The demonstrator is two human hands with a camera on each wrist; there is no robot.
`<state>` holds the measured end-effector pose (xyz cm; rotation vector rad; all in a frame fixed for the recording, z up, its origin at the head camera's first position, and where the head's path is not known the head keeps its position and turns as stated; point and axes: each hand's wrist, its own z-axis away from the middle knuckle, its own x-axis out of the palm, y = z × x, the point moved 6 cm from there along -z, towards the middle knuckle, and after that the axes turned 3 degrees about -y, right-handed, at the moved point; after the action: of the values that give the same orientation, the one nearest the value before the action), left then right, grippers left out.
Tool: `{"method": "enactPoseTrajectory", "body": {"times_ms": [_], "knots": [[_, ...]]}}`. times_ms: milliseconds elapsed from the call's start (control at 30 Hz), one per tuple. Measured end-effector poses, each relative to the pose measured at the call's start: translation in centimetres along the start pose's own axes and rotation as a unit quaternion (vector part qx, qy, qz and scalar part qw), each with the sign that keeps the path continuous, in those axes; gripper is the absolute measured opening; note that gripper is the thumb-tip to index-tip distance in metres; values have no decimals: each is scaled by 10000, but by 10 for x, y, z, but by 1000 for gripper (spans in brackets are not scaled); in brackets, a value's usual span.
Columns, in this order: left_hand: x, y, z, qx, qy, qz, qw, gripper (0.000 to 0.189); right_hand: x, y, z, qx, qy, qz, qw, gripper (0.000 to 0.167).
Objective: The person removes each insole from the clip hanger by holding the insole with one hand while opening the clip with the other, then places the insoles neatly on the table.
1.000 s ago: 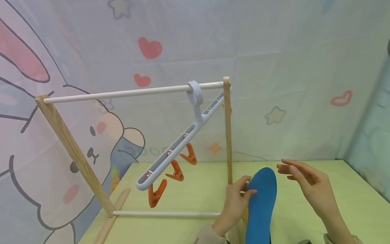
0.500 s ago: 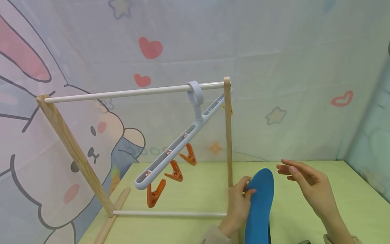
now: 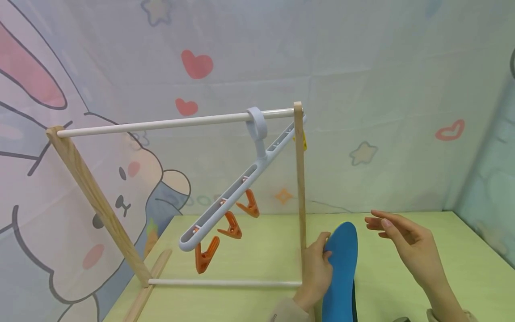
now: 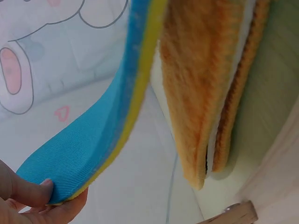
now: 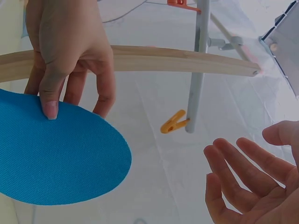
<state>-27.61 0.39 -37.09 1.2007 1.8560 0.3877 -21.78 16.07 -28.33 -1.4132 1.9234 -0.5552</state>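
A blue insole (image 3: 341,268) with a yellow underside stands nearly upright at the lower right of the head view. My left hand (image 3: 318,273) pinches its left edge near the upper end, thumb on the blue face. In the right wrist view the thumb lies flat on the blue insole (image 5: 60,154). My right hand (image 3: 408,239) hovers to the right of the insole, apart from it, fingers relaxed and holding nothing. Brown fleecy pieces with pale edges (image 4: 191,88) lie beside the insole in the left wrist view; their full shape is cut off.
A wooden rack (image 3: 300,179) with a white top bar (image 3: 161,124) stands at left and centre. From the bar hangs a pale grey hanger (image 3: 229,201) with several orange clips (image 3: 206,255) and a yellow clip (image 5: 174,122). Beneath is a light green tabletop (image 3: 402,277).
My left hand has shifted slightly right, and the insole has turned a little, its tip moving slightly left. My right hand stays almost still.
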Motion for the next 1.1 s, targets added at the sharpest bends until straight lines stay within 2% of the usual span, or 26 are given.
{"method": "enactPoseTrajectory", "body": {"times_ms": [233, 333, 433, 567, 700, 867, 1100], "knots": [[9, -3, 0, -458, -294, 330, 9980, 53, 1, -1, 0, -45, -50, -118, 9999, 28], [11, -3, 0, -478, -305, 223, 9981, 56, 1, 0, 0, -17, -44, -154, 9999, 28], [14, -6, 2, -642, -360, -42, 9973, 60, 1, 0, 1, -13, -36, -158, 9999, 28], [19, -13, 4, -1103, -659, 22, 9917, 71, 1, 1, 1, -15, -45, -113, 9999, 28], [22, -17, 5, -1409, -871, 215, 9859, 85, 1, 2, 1, 33, -44, -72, 10000, 28], [24, -19, 4, -1463, -907, 218, 9848, 91, 2, 4, 1, 79, -68, -161, 9998, 27], [28, -21, 3, -1294, -961, 110, 9869, 86, 3, 6, 1, 29, -99, -229, 9997, 27]]}}
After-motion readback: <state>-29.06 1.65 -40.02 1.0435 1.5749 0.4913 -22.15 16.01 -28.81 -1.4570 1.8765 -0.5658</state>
